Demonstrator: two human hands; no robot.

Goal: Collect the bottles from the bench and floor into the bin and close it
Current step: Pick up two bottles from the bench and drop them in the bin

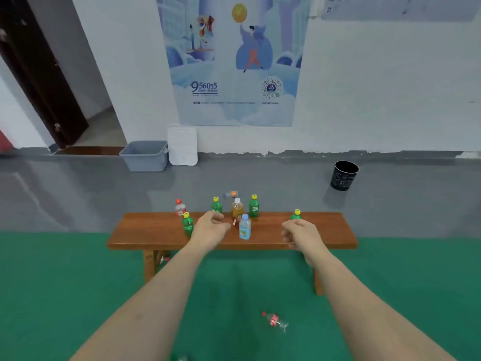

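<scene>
Several bottles stand on a brown wooden bench (145, 230): green ones with yellow caps (188, 224) (253, 206) (296, 214), a red-capped one (180, 207), an amber one (237, 209) and a pale blue one (245, 227). A clear bottle with a red label (275, 321) lies on the green mat in front. Another clear bottle (231, 194) lies on the grey floor behind the bench. My left hand (209, 229) hovers over the bench's middle, fingers loosely curled, empty. My right hand (302, 233) hangs beside the rightmost green bottle, empty. A grey bin (145, 156) sits by the wall with its white lid (182, 146) leaning beside it.
A black waste basket (344, 175) stands on the grey floor at the right. An open doorway (86, 100) with a dark door is at the left. A small red-capped item (165, 259) lies under the bench's left leg. A poster covers the wall.
</scene>
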